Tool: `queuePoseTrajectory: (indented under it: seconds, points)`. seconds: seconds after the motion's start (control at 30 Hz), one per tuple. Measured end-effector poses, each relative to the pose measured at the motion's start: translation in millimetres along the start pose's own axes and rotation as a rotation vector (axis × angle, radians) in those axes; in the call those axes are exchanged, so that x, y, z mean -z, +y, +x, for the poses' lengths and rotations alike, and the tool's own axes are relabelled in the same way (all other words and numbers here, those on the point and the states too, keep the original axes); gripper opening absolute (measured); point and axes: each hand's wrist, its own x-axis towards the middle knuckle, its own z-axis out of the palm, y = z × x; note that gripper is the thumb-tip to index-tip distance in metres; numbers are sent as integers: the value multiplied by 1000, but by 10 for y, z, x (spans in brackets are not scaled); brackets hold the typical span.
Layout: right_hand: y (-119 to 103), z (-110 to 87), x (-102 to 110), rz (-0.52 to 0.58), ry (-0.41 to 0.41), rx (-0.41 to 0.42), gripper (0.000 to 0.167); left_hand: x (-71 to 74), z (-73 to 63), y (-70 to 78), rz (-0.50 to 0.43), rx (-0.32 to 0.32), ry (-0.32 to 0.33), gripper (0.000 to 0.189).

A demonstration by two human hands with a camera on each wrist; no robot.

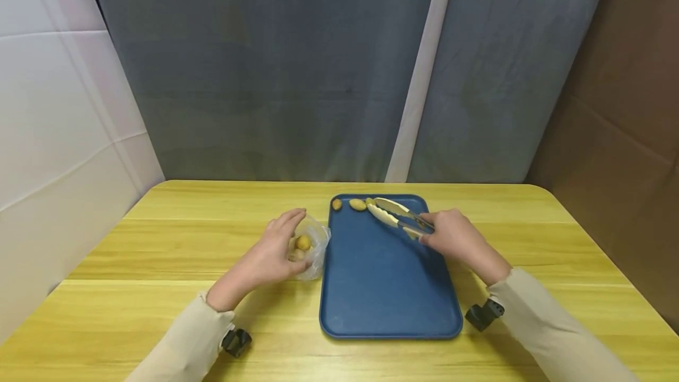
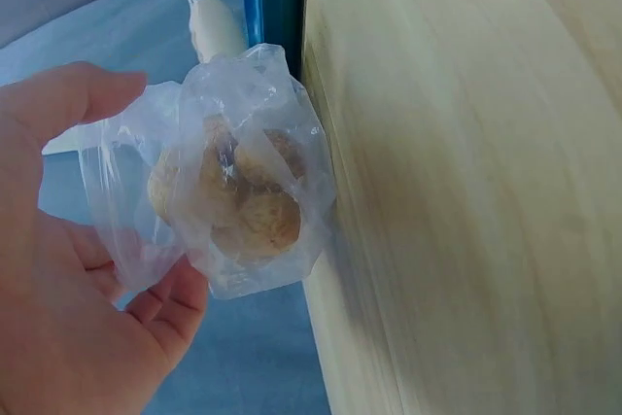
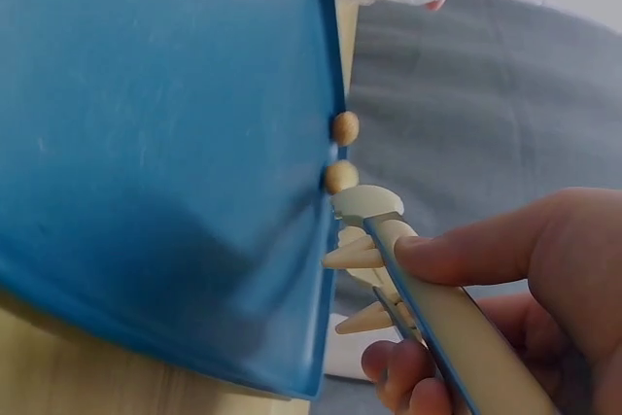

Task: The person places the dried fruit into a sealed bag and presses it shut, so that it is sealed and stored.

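Your beige sleeves (image 1: 183,341) are reaching in over the near edge of the tabletop (image 1: 175,240), a dark device (image 1: 236,342) sitting at the left cuff. Your left hand (image 1: 265,255) is curving around a clear, crinkled plastic bag (image 1: 319,246), thumb and fingers spread apart on opposite sides. That bag is standing just beside the left edge of the blue, round-cornered tray (image 1: 382,299), holding rounded, rough-looking yellow-brown pieces (image 1: 303,243). Your right hand (image 1: 455,234) is pinching the tongs (image 1: 383,215) by their arms, over the tray's right edge. Their pale, scalloped ends are standing apart by a small yellowish piece (image 1: 369,200) along the far edge; whether they are gripping it is unclear. Leftward, an oval yellow piece (image 1: 358,204) is lying beside it, and a browner, rounder piece (image 1: 336,204) is occupying the far left corner. Grey cloth (image 1: 265,75) is hanging beyond.
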Motion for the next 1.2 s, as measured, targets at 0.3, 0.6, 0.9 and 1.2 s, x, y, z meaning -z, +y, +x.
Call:
queuePoseTrajectory:
  seconds: [0.3,0.6,0.9,1.2]
  points:
    - [-174,-251,116,50,44,58,52,20,0,-8,-38,8,4,80]
    - [-466,-451,199,83,50,149,52,1,4,-19,-44,-17,14,79]
    - [-672,-582,283,67,6,208,54,-2,24,-4,-64,6,22,79]
    - [-821,-516,304,-21,22,316,50,13,54,12,-51,24,34,81]
